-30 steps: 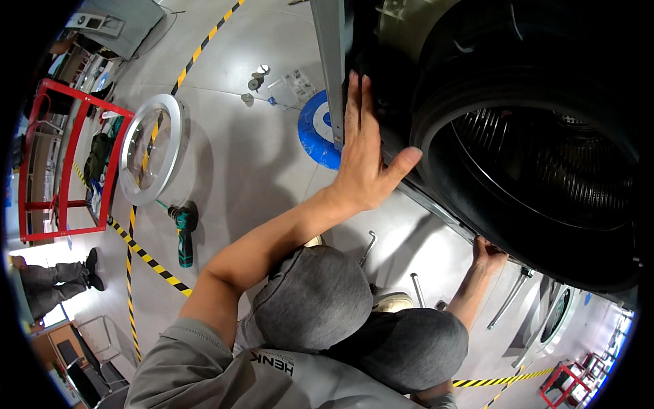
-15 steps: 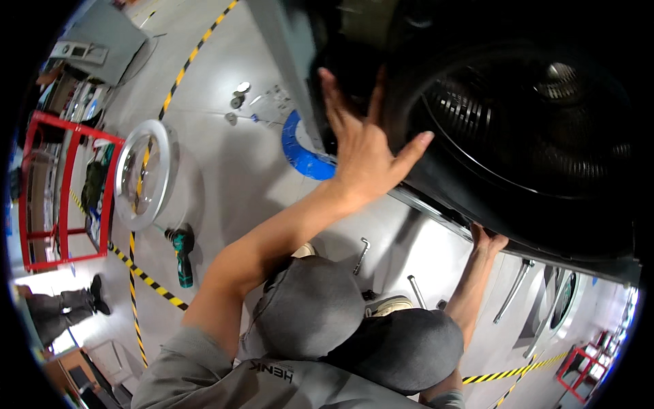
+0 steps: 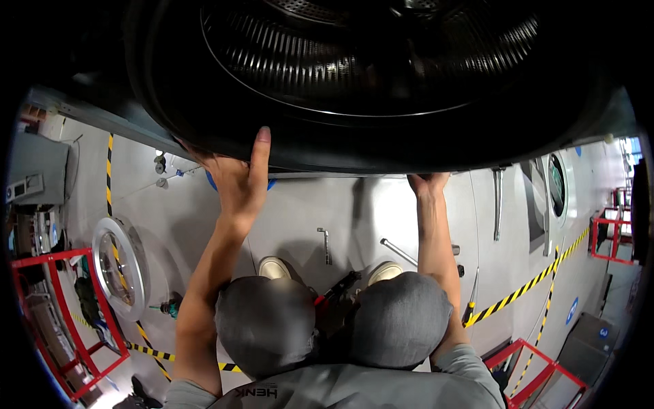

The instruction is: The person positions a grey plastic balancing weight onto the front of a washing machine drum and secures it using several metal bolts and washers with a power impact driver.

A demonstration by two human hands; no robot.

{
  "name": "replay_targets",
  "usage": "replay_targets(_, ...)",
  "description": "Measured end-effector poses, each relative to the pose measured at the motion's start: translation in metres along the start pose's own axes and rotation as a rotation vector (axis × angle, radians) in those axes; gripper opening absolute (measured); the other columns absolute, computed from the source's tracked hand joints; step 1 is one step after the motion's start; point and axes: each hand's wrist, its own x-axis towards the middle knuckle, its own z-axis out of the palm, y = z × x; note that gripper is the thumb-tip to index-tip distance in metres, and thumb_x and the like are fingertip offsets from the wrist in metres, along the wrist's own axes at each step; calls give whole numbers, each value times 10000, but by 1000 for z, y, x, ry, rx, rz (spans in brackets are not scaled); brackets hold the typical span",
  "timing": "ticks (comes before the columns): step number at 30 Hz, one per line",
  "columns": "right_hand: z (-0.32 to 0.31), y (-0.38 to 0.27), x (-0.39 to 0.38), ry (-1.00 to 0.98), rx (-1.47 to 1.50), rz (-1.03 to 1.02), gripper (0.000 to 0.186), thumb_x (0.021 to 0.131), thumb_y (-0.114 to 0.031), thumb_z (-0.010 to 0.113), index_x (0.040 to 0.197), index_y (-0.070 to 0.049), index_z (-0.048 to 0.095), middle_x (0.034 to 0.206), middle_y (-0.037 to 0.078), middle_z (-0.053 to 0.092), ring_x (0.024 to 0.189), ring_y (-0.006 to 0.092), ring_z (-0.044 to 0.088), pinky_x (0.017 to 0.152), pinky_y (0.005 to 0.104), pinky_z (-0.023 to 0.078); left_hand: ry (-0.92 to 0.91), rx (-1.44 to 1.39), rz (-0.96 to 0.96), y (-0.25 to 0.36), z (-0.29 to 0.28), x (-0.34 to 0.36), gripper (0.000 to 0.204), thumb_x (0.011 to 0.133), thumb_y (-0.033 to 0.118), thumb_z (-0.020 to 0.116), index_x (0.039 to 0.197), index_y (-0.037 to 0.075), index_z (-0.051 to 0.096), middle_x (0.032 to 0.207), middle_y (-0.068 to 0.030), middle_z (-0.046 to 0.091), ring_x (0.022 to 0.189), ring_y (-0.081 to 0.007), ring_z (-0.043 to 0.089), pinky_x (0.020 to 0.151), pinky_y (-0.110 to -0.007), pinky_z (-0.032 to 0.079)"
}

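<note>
Just above the left hand point(image 3: 238, 184) and right hand point(image 3: 428, 184) sits the washing machine point(image 3: 381, 146), likely heavy and rigid, best held by its lower edge point(image 3: 340, 168). The left's thumb stands spread against it; whether either hand grips (fingers are mostly hidden) I cannot tell.

Floor point(image 3: 300, 204) lies free between the obstructing black rim point(image 3: 340, 148) and L-shaped tool point(image 3: 328, 249).

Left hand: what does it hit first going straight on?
Likely the black rim around the metal drum. The left hand points toward it, thumb overlapping it in view; depth, and so actual contact, is unclear.
</note>
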Motion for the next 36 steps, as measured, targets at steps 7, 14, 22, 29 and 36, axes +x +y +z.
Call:
replay_targets(7,-48,-14,8,-77,-101,-34,472,956,-539,327,1041,-127,540,892,34,545,797,168,499,771,335,425,-3,56,94,3,-12,-6,584,905,246,603,1330,-58,342,1305,-204,405,1172,-279,395,1050,-398,260)
replay_targets(14,-62,-30,-27,90,-5,-239,511,951,-493,416,1149,-42,551,1071,90,581,971,190,564,873,337,450,14,-112,17,-8,-20,-17,616,932,236,562,1390,-44,261,1326,-201,368,1235,-285,369,1078,-359,228)
replay_targets(22,-32,-71,-75,131,-806,-1085,529,880,-287,640,1245,53,465,1155,186,549,1054,265,547,932,347,422,-17,-103,43,-3,-18,-19,621,963,280,525,1400,-42,223,1396,-193,316,1264,-270,351,1081,-357,246)
replay_targets(29,0,-88,-72,27,-1019,-1246,695,807,-328,726,1285,68,414,1179,225,546,1072,319,563,904,342,446,20,-79,127,5,-14,-14,527,982,251,492,1356,-72,311,1370,-188,372,1218,-253,399,1069,-332,269)
replay_targets(36,29,-93,-59,67,-909,-1120,656,814,-321,726,1253,74,439,1066,193,608,950,253,605,807,305,466,9,138,154,-7,-20,-11,474,988,280,481,1287,-80,406,1283,-204,424,1148,-269,430,1030,-331,298)
